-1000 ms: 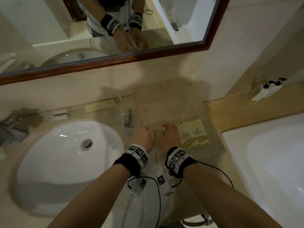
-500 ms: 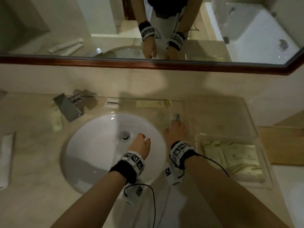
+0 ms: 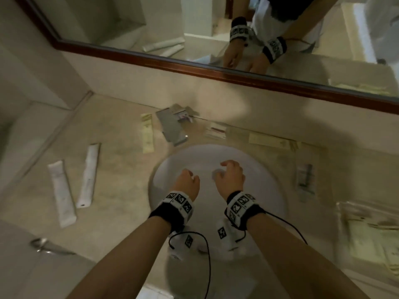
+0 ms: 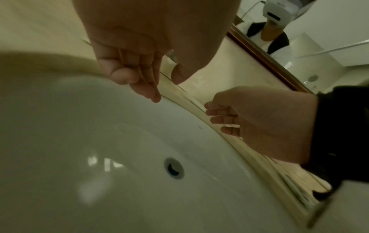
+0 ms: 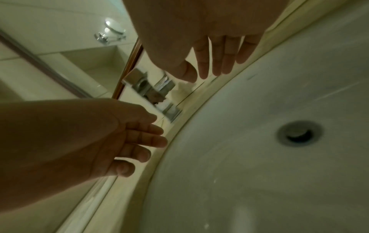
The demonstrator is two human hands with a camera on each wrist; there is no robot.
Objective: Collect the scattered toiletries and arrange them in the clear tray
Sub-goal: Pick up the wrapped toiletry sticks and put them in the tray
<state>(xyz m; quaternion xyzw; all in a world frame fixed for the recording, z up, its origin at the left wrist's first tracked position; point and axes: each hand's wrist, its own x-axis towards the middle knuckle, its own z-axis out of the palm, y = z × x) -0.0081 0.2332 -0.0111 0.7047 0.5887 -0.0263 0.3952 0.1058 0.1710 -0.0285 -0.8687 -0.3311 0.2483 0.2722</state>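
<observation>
Both hands over the basin [image 3: 269, 190], nothing held. Left hand [image 3: 186, 183] fingers [image 4: 147, 93] loosely curled, relaxed; right hand [image 3: 230, 178] fingers [image 5: 216, 63] nearly straight, slack, above the drain [image 5: 299, 134].

Clear tray [image 3: 345, 214] sits on the counter [image 3: 121, 186] at 3 o'clock from the basin, cream sachets [image 3: 367, 238] already in it. Still loose on the counter:
- two white tubes [image 3: 88, 175] at 9 o'clock, side by side, well apart from the hands
- cream sachet [image 3: 147, 132] at 10 o'clock, just beside the faucet [image 3: 171, 126]
- small packet [image 3: 216, 132] and long cream sachet [image 3: 272, 140] at 12–1 o'clock along the basin's far rim
- packet with a dark item inside [image 3: 305, 180] at 2–3 o'clock, between basin and tray

Faucet stands at 11 o'clock. Metal spoon [image 3: 43, 244] at 8 o'clock on a lower ledge. Mirror [image 3: 194, 67] with wood frame runs along the back wall.

Print on the sachets is too blurred to read.
</observation>
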